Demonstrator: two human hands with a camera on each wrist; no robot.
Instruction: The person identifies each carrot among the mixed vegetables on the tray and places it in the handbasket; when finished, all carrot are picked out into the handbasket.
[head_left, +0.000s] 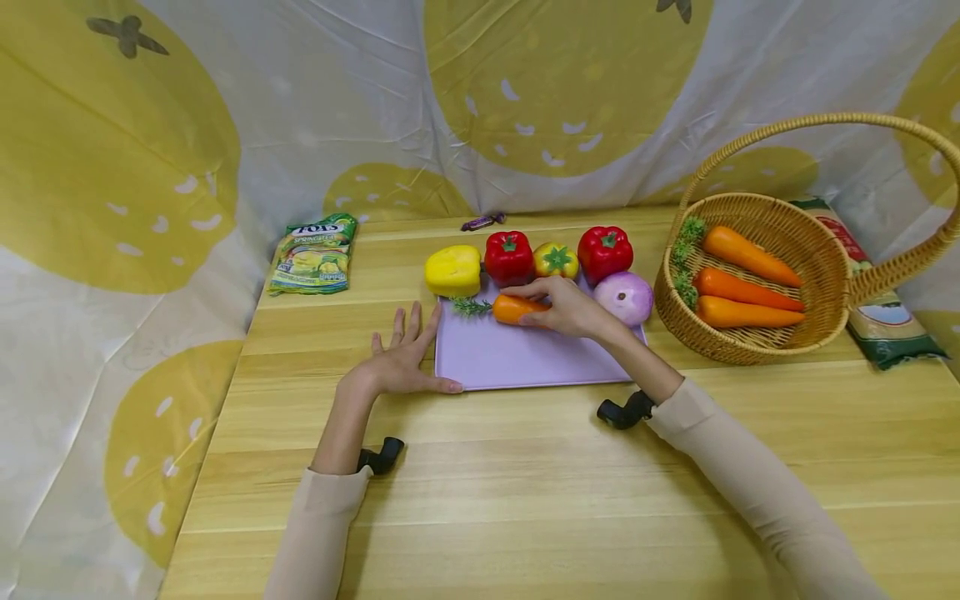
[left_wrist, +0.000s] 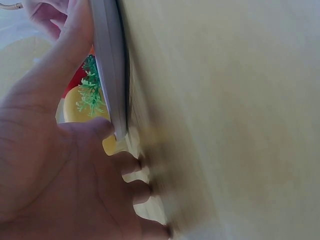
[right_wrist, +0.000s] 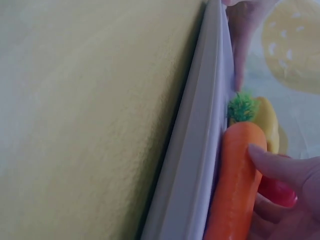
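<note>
My right hand (head_left: 567,307) holds an orange carrot (head_left: 514,310) with green leaves (head_left: 470,307) over the lilac tray (head_left: 495,360). In the right wrist view its thumb lies along one side of the carrot (right_wrist: 237,175), with fingers on the other. Spread fingers mark my left hand (head_left: 399,360) at the tray's left edge, its thumb by the front left corner. Along the tray's back are a yellow pepper (head_left: 453,271), two red peppers (head_left: 509,260), (head_left: 604,254), a yellow-red tomato (head_left: 556,260) and a purple onion (head_left: 625,298).
To the right stands a wicker basket (head_left: 678,321) with a tall handle and three carrots (head_left: 750,313) inside. A green-and-red packet (head_left: 892,325) lies behind it. At the back left is a green snack bag (head_left: 313,256); a purple-wrapped candy (head_left: 483,222) lies near the curtain (head_left: 360,100).
</note>
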